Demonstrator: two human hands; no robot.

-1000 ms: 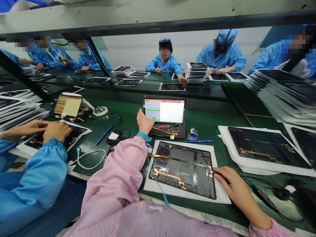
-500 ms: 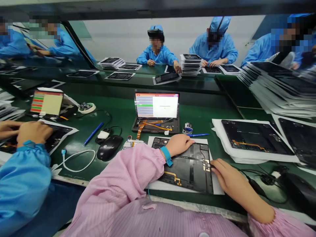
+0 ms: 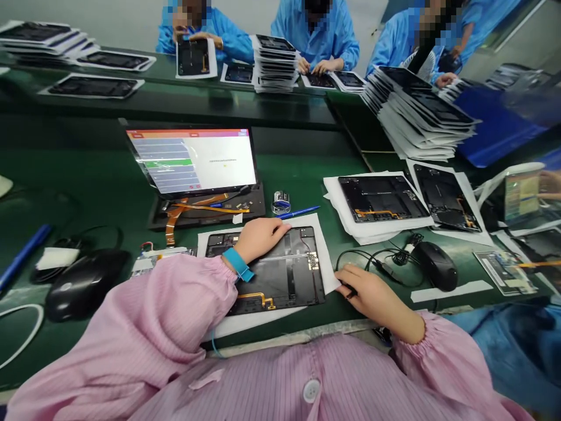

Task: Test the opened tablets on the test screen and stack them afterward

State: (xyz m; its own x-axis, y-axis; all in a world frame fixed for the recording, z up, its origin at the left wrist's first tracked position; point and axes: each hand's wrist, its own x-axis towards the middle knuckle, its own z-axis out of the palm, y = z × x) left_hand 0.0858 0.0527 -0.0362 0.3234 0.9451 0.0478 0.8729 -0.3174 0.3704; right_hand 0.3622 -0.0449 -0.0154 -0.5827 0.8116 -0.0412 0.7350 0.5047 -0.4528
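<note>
A black tablet housing (image 3: 267,279) lies on a white sheet (image 3: 322,234) in front of me, with an orange flex strip and a small board at its right side. My left hand (image 3: 259,238), a blue band at its wrist, rests over the housing's upper part with fingers stretched out; some fingertips are hidden. To the right of the housing, just off its edge, my right hand (image 3: 362,289) is closed on a black cable plug (image 3: 348,290). Most of the plug is covered by my fingers. A black cable (image 3: 353,252) loops behind that hand.
A screen (image 3: 197,161) on a black base stands behind the housing, beside a small clear jar (image 3: 281,202) and blue pen (image 3: 300,211). Mice (image 3: 83,283) lie on both sides. More housings (image 3: 381,196) are stacked at right. Co-workers in blue sit across the bench.
My right hand has drawn back from the housing's right edge with the black plug. My left hand stays on the housing. The view has turned to the right.
</note>
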